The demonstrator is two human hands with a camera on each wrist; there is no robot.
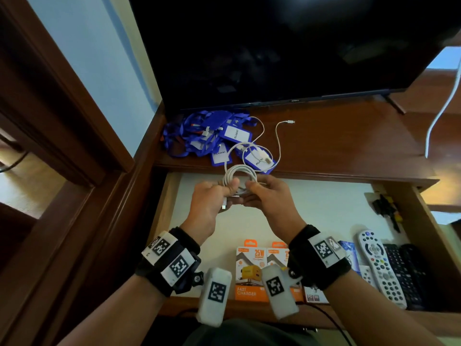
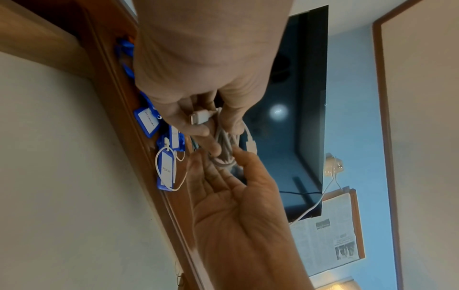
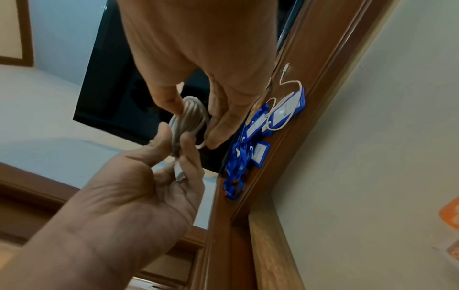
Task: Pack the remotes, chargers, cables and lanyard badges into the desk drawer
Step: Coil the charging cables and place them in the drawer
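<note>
Both grips, left hand [image 1: 208, 199] and right hand [image 1: 269, 196], pinch the coiled cable [image 1: 240, 174] upright.

Head view looks down; wrist views look close along the fingers.

A room in a home or lodging is showing: a dark television [image 1: 287, 46] is standing on a wooden worktop [image 1: 336, 136], with pale blue walls [image 1: 82, 46] and wooden door frames [image 1: 50, 96] surrounding it.

Dark TV [image 1: 287, 46], wooden desk [image 1: 336, 146], blue wall [image 1: 82, 46].
</note>
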